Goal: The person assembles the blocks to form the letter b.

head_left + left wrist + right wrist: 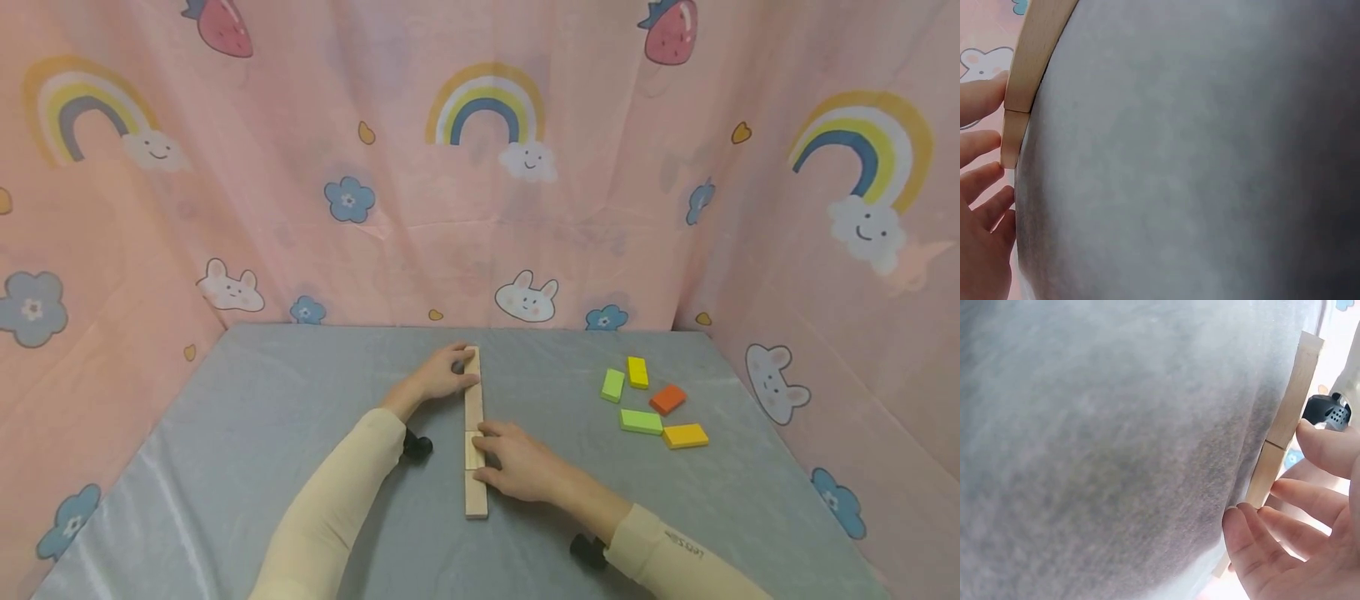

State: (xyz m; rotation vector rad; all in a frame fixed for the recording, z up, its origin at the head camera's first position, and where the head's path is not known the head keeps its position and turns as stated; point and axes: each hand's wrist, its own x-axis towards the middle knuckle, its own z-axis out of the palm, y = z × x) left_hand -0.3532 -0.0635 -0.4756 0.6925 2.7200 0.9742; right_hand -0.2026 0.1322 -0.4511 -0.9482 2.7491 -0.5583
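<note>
Straightening, I judge, the wooden row [473,408] lying twelve-to-six on grey cloth [300,392], left hand [439,375] at its eleven o'clock, right hand [522,464] at four, fingers spread against it; next I need light, even pressure.

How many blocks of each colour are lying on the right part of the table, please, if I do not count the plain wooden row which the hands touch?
Light green blocks: 2
Yellow blocks, one deeper in shade: 2
Red-orange block: 1
Total: 5, without the plain wooden row
</note>
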